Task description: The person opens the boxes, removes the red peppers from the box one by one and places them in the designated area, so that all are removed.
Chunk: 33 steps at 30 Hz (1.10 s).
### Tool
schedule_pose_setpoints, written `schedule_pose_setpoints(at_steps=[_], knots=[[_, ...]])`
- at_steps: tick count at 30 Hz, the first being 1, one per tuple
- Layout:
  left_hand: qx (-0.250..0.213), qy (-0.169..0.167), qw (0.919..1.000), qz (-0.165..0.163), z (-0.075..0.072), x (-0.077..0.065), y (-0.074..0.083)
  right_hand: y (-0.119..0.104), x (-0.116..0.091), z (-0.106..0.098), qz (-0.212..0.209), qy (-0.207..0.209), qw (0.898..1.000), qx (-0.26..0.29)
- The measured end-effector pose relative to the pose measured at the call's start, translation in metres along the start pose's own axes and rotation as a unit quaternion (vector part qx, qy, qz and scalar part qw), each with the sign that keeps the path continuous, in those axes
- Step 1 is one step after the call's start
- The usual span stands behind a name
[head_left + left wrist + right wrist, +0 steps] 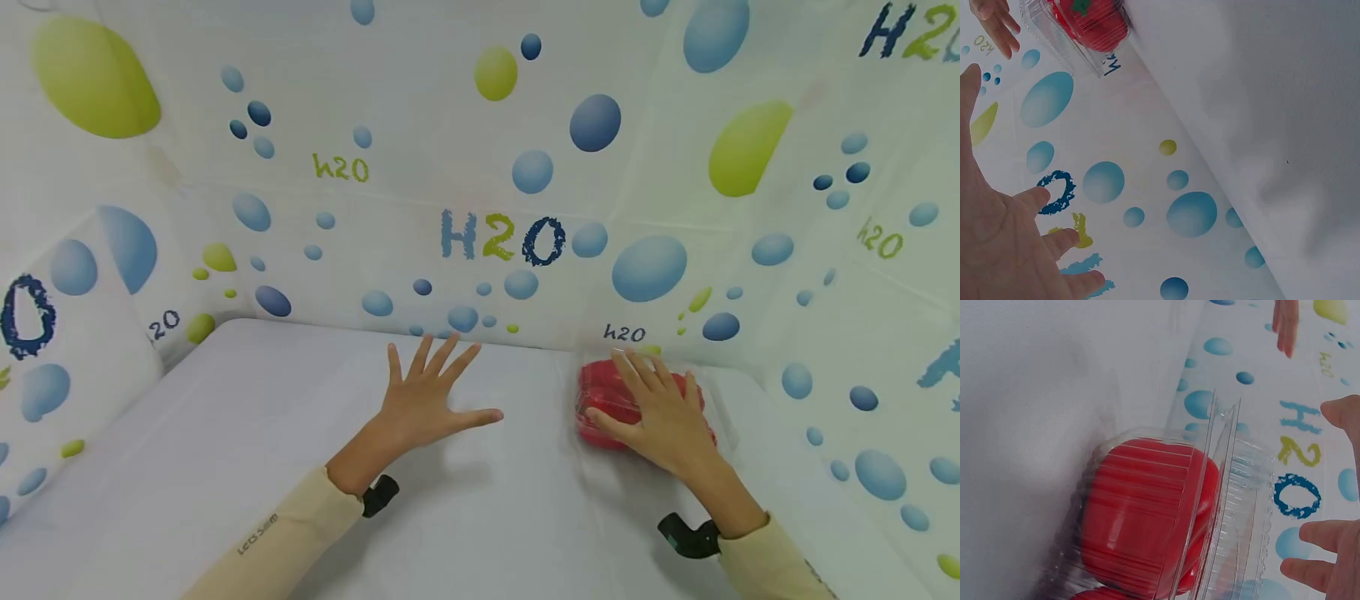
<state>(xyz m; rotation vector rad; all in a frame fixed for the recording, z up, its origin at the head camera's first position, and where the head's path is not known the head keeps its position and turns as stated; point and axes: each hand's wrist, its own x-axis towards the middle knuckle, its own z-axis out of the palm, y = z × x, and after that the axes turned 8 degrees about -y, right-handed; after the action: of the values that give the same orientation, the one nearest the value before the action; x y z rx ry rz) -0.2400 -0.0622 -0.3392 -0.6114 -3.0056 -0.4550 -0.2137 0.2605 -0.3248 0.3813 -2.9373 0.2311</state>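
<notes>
My left hand [420,408] is held above the white table with its fingers straight and spread, holding nothing. My right hand [663,417] also has its fingers spread, and in the head view it overlaps a clear plastic clamshell box [592,442]. Packed inside the box are shiny red rounded items [1141,512]; a bit of green shows on one in the left wrist view. In the right wrist view, the fingers [1322,537] appear apart from the box, beyond its rim. Part of the box is hidden behind the right hand in the head view.
The box stands toward the back right of the white table [247,417]. Behind and beside the table hangs a white sheet [420,192] printed with bubbles and H2O lettering. Both wrists carry small black camera mounts [690,533].
</notes>
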Motion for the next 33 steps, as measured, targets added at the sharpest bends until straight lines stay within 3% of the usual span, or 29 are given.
schedule_pose_setpoints(at_steps=[4,12,19,27,33], knots=[[0.001,0.0,1.0,0.007,0.0,0.004,0.004,0.001,-0.002,-0.001,-0.005,0.012,1.0,-0.004],[-0.002,0.052,0.9974,0.049,-0.004,0.018,0.01,-0.001,-0.001,0.008,-0.029,0.062,0.997,0.026],[-0.018,0.035,0.9961,0.079,0.013,0.026,0.027,0.0,-0.017,0.026,-0.028,0.114,0.992,0.037],[-0.042,0.055,0.9873,0.143,0.019,0.036,0.052,0.003,-0.019,0.036,-0.071,0.178,0.981,0.023],[-0.034,0.044,0.9853,0.161,0.028,0.044,0.063,0.007,-0.021,0.041,-0.081,0.181,0.98,0.025]])
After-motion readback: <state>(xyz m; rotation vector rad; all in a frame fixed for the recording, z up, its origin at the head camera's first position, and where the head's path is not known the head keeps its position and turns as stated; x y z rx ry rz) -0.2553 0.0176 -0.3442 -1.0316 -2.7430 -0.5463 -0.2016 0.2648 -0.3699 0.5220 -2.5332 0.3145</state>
